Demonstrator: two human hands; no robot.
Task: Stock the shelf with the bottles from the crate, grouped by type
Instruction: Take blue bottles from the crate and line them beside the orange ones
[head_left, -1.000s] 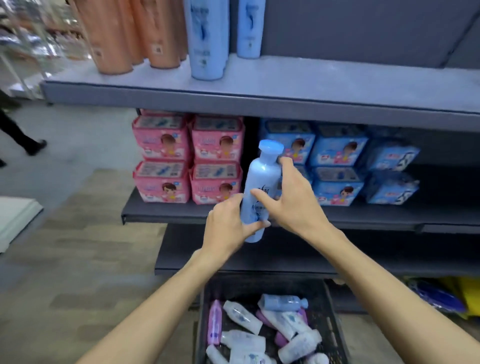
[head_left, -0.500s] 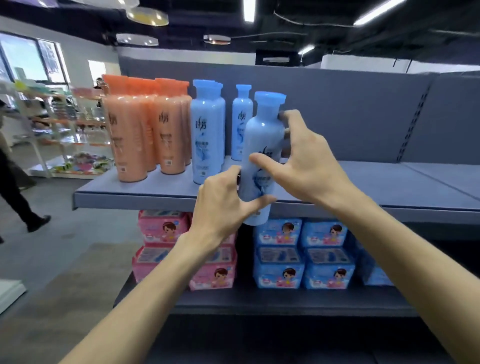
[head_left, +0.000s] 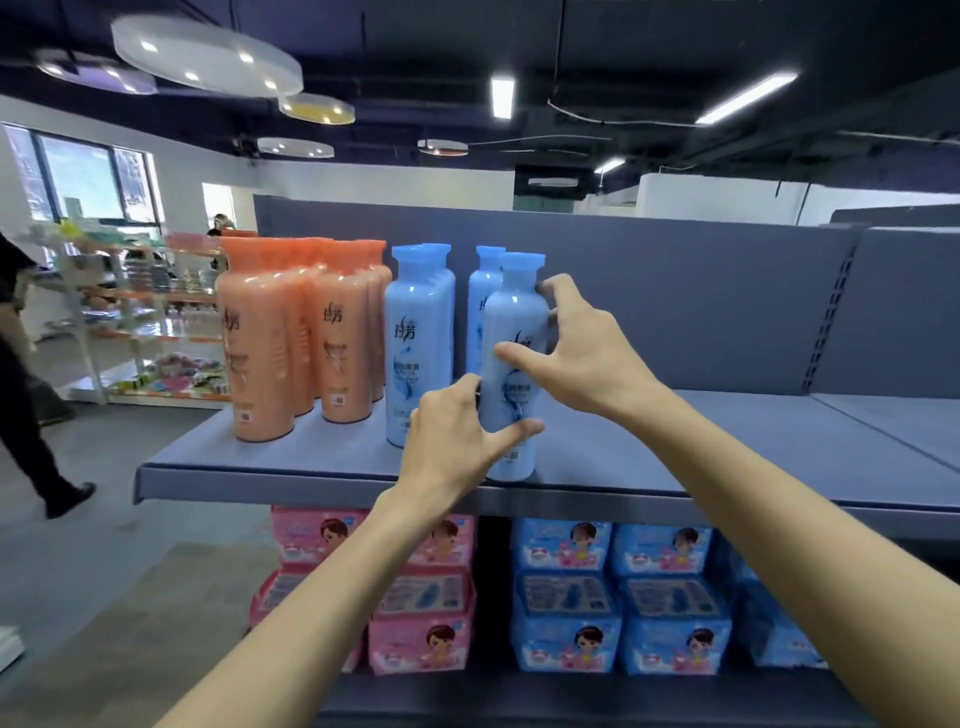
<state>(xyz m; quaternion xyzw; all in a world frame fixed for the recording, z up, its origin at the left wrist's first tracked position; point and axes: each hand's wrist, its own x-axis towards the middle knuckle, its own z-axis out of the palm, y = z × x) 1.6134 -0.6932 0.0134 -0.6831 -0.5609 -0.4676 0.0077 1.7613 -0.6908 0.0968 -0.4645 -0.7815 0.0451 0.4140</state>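
Shelf: grey metal shelf board (head_left: 727, 457) across the middle, mostly bare on its right half.
Lower tier: pink wipe packs (head_left: 423, 618) left, blue wipe packs (head_left: 566, 618) right.
Orange group: tall orange plastic bottles (head_left: 262, 343) clustered upright at the left end.
Blue group: pale blue plastic bottles (head_left: 418, 343) upright just beside the orange ones.
Held bottle: pale blue capped bottle (head_left: 514, 322) upright at the shelf's front edge, right of the blue group.
Right hand (head_left: 582, 353): wrapped round its upper body.
Left hand (head_left: 452, 441): clasping its lower part.

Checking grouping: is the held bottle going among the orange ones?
No, the blue bottle stands beside other blue bottles, right of the orange bottles.
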